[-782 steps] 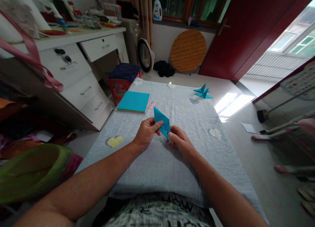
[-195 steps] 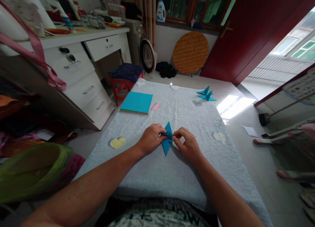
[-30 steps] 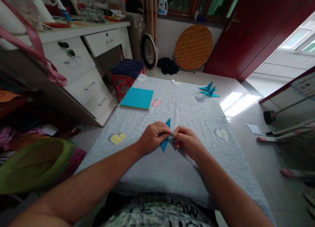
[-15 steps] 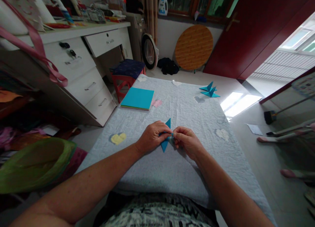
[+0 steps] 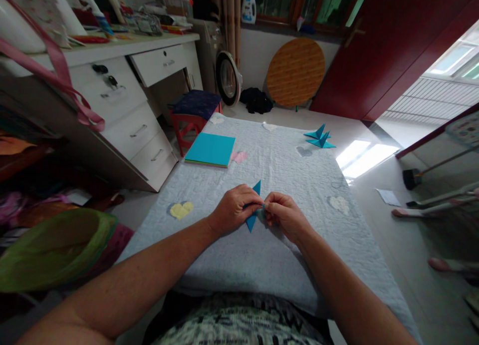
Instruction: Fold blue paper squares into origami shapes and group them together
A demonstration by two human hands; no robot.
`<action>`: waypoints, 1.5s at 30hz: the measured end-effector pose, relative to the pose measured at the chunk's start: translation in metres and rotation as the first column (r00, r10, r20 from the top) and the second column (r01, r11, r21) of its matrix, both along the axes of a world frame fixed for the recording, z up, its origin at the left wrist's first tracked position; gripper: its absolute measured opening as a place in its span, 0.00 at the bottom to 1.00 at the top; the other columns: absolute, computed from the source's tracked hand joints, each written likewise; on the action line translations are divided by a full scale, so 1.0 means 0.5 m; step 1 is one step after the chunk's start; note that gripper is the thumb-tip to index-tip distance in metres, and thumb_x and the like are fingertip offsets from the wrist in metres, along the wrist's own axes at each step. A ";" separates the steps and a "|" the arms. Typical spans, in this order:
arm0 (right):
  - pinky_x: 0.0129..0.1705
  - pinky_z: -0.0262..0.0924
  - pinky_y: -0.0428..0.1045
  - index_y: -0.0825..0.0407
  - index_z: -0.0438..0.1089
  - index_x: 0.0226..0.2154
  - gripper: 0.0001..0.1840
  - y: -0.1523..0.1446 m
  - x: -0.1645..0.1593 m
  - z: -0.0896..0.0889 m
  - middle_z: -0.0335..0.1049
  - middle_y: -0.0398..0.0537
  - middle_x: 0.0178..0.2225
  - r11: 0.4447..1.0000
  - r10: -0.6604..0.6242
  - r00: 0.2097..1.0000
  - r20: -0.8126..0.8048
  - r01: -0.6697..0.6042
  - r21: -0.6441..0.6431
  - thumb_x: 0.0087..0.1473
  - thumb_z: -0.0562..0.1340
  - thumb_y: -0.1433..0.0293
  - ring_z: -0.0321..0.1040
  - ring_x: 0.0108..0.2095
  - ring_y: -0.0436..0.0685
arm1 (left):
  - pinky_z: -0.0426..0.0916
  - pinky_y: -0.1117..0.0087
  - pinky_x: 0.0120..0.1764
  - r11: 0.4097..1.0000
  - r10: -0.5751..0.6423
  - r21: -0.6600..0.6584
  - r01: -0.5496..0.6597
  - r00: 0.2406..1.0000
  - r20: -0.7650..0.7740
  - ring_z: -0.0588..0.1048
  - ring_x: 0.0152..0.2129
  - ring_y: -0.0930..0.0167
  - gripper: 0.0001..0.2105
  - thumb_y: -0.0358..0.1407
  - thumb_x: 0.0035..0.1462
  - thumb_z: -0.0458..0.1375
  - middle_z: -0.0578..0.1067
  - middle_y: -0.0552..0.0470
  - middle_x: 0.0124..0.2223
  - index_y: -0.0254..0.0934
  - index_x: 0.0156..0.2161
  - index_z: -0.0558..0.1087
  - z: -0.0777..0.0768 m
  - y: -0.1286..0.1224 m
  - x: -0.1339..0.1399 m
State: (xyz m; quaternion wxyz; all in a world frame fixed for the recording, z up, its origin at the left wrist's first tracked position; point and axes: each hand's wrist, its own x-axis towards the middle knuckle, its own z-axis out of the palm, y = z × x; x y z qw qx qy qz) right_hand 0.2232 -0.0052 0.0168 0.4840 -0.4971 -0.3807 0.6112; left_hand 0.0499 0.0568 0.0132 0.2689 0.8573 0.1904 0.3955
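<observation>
A blue folded paper piece (image 5: 251, 223) is held between my two hands over the cloth-covered table (image 5: 284, 175). One pointed end sticks up beyond my fingers and another points down toward me. My left hand (image 5: 236, 208) is closed on its middle, hiding part of the folds. With thumb and forefinger, my right hand (image 5: 283, 211) pinches the small right end of the paper. Two finished-looking blue origami birds (image 5: 320, 137) rest at the table's far right corner. At the far left lies a stack of square paper (image 5: 210, 149), blue sheet on top.
A red stool (image 5: 192, 116) with a dark cushion stands past the table's left far corner. White drawers (image 5: 138, 128) line the left side. A green-lined bin (image 5: 56, 247) is at lower left. A round wooden tabletop (image 5: 295, 71) leans against the far wall.
Both hands keep their hold on the folded paper, the fingertips shifting only slightly. The whole view has drifted a few pixels.
</observation>
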 end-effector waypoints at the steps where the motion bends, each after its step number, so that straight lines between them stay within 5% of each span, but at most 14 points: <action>1: 0.17 0.52 0.41 0.52 0.67 0.21 0.08 0.000 0.000 0.000 0.62 0.37 0.15 1.000 -0.001 1.000 0.007 0.001 0.000 0.42 0.65 0.67 0.57 0.15 0.45 | 0.69 0.68 0.39 1.000 0.001 0.003 -0.001 1.000 0.001 0.74 0.34 0.69 0.04 0.29 0.61 0.60 0.79 0.50 0.34 0.36 0.37 0.78 0.000 0.000 0.000; 18: 0.17 0.49 0.42 0.52 0.68 0.21 0.13 0.005 0.007 0.004 0.62 0.38 0.15 0.998 0.046 0.993 0.110 -0.042 -0.036 0.41 0.68 0.62 0.57 0.15 0.45 | 0.68 0.67 0.40 0.993 -0.014 -0.115 0.011 0.999 -0.034 0.73 0.34 0.69 0.03 0.30 0.59 0.62 0.79 0.51 0.33 0.38 0.35 0.78 -0.001 0.007 -0.005; 30: 0.18 0.45 0.43 0.52 0.69 0.21 0.08 0.010 0.016 0.006 0.60 0.37 0.14 0.993 0.078 0.935 0.346 -0.103 0.054 0.44 0.62 0.64 0.54 0.16 0.45 | 0.67 0.67 0.40 0.992 -0.029 -0.127 0.023 0.998 -0.049 0.73 0.34 0.69 0.04 0.30 0.60 0.60 0.78 0.51 0.32 0.38 0.35 0.78 -0.002 0.011 -0.005; 45: 0.20 0.47 0.43 0.51 0.65 0.21 0.07 0.012 0.015 0.001 0.58 0.36 0.16 0.989 0.086 0.944 0.317 -0.120 0.087 0.44 0.61 0.65 0.54 0.17 0.45 | 0.65 0.67 0.39 0.984 -0.024 -0.178 0.015 0.999 -0.046 0.71 0.34 0.69 0.05 0.31 0.61 0.59 0.76 0.53 0.31 0.38 0.34 0.76 0.000 0.009 -0.002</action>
